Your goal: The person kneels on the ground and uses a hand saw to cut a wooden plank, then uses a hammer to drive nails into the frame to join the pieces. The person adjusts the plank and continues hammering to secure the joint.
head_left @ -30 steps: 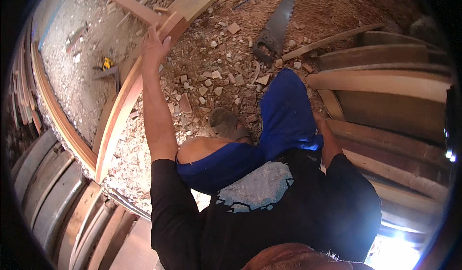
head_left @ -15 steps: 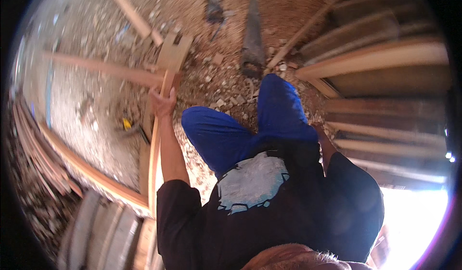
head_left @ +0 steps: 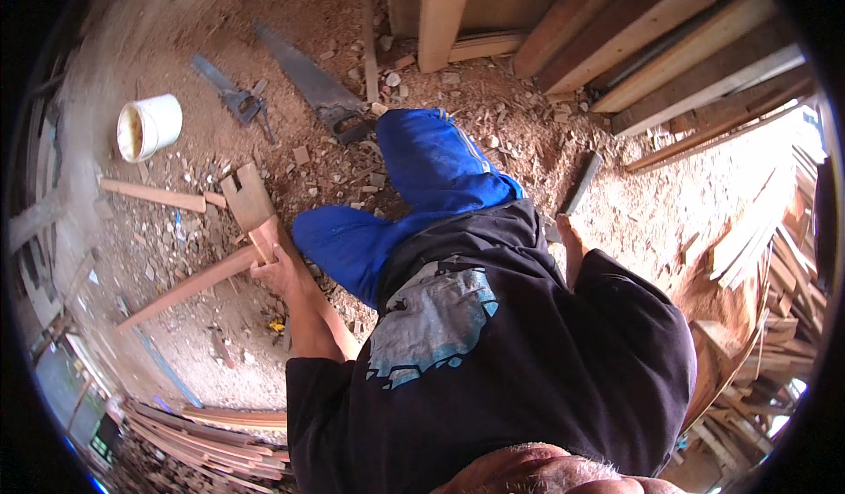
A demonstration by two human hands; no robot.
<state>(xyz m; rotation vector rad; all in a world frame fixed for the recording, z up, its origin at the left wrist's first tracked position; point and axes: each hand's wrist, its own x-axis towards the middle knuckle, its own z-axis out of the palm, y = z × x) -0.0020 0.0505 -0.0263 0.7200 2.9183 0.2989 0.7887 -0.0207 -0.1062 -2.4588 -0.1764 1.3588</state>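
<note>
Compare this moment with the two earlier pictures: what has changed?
The left hand has come down from overhead to beside the knee, keeping its grip on the notched wooden piece. The view has swung, bringing a white bucket and handsaw into sight. The right hand stays empty at the side.

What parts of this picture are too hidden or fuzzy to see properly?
- Right hand, head view: mostly hidden behind the black shirt; what it touches cannot be told.
- Left hand, head view: its grip on the notched wooden piece shows, but the fingers wrap underneath out of sight.
- White bucket: contents too blurred.
- Stacked planks: cut off by the upper rim.
</note>
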